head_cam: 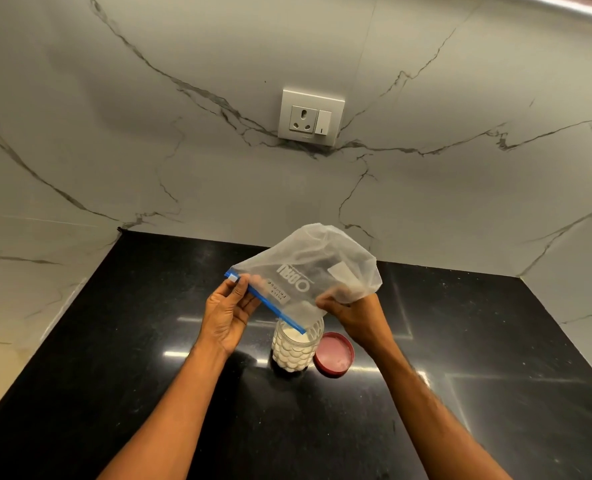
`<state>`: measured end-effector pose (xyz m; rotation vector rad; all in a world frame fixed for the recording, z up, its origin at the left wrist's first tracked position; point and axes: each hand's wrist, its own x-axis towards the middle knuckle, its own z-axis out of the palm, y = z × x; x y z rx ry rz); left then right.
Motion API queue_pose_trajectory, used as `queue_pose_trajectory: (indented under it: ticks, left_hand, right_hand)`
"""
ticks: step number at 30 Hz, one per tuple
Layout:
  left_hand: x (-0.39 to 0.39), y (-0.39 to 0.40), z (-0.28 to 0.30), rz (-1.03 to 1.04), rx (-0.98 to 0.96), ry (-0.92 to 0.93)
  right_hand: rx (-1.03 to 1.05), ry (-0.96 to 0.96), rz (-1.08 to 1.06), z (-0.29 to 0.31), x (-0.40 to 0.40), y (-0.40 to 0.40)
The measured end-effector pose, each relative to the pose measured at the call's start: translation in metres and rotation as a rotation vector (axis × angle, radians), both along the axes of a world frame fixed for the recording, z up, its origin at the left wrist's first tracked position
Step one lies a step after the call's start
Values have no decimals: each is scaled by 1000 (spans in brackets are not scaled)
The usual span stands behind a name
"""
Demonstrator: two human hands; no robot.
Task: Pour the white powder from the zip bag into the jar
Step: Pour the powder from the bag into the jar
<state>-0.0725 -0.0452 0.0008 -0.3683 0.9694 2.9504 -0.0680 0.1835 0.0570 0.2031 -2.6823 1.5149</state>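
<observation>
A clear zip bag [308,268] with a blue zip strip is held upside down and tilted over the jar. My left hand [227,317] pinches the upper end of the blue strip. My right hand [351,315] grips the bunched side of the bag. The lower corner of the bag's mouth sits at the open top of a clear textured jar [296,351], which stands on the black counter [114,375] and holds white powder. The bag looks nearly empty, with a film of powder on its inside.
A red lid [334,355] lies upturned on the counter just right of the jar. A marble wall runs behind and to both sides, with a socket and switch plate [310,117] above. The counter's left edge meets the wall.
</observation>
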Motion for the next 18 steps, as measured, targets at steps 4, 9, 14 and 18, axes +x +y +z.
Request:
queue_pose_trajectory:
  ticks: [4,9,14,18]
  left_hand:
    - [-2,3,-1,-2,-22,1]
    - [-4,1,-1,-14,-24,2]
    - [-6,6,0,-14,-33,4]
    - [-7,4,0,-22,-37,10]
  right_hand:
    - [-20,-26,20,-2,0,-3]
    - [-39,-46,-25,-3,-4,0]
    - [-62,-37,-17,-8,-1,0]
    - [-60,-48,-27,-6,-3,2]
